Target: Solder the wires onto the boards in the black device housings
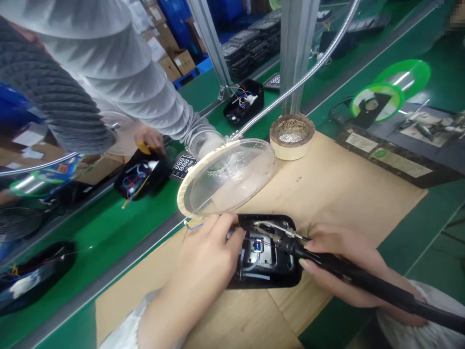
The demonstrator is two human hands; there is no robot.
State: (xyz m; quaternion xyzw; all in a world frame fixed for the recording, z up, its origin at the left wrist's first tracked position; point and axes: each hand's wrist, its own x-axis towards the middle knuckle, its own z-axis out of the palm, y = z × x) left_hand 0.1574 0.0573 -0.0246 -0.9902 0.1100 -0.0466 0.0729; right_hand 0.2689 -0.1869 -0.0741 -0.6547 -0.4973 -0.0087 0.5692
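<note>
My left hand [203, 257] grips the side of a black plastic housing [271, 276], which lies open on a cardboard sheet [348, 194] and shows wires and a small blue part inside. My right hand [343, 261] holds a black soldering iron [366, 283], its metal tip reaching over the housing's top edge. Whether the tip touches anything inside is hidden. Just above the housing hangs a round magnifier lens [227, 177] with a pale rim, on a metal gooseneck arm [301, 77].
A brass-wool tip cleaner [291, 136] and a green solder spool [378, 104] stand to the right. Across the green bench [109, 228], a co-worker's hand [148, 138] works at another wired black housing [141, 174]. Metal posts, stacked black units and cartons stand behind.
</note>
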